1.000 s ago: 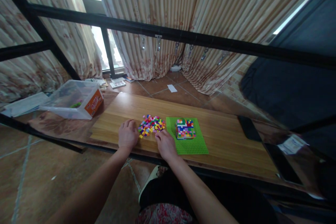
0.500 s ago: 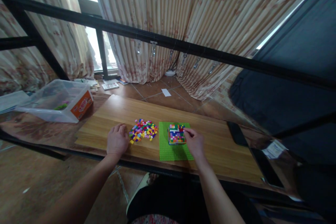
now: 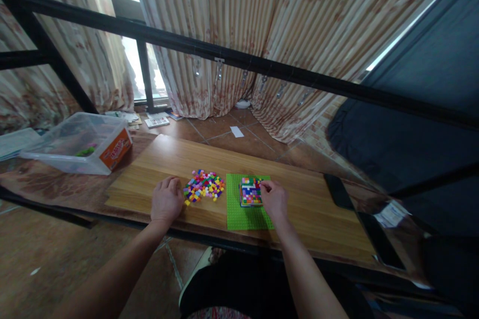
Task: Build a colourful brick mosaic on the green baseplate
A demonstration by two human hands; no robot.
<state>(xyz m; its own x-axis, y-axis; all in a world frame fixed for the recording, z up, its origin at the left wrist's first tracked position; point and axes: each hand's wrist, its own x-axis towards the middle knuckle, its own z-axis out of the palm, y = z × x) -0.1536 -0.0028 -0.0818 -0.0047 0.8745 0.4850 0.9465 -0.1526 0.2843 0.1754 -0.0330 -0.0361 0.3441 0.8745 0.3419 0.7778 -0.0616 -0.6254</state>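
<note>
A low block built of small multicoloured building bricks (image 3: 250, 193) stands on a green studded baseplate (image 3: 234, 217). My right hand (image 3: 275, 202) is at the block's right side, thumb and forefinger pinched at its upper right edge on a small brick that the fingertips mostly cover. Left of the baseplate lies a loose pile of small bricks (image 3: 204, 187) in many colours. Just beside this pile my left hand (image 3: 167, 201) rests on the wooden board (image 3: 164, 152), its fingers curled down and closed. Whether anything is inside them is hidden.
A clear plastic box (image 3: 71, 162) with an orange label holds a few green and pink pieces at the left. Two dark phones (image 3: 338, 190) lie toward the right. A black metal bar (image 3: 239, 62) crosses beyond the board, in front of striped curtains (image 3: 232, 10).
My right hand has shifted slightly left and up, its fingertips still at the block's upper right edge. My left hand has stayed almost in place beside the pile.
</note>
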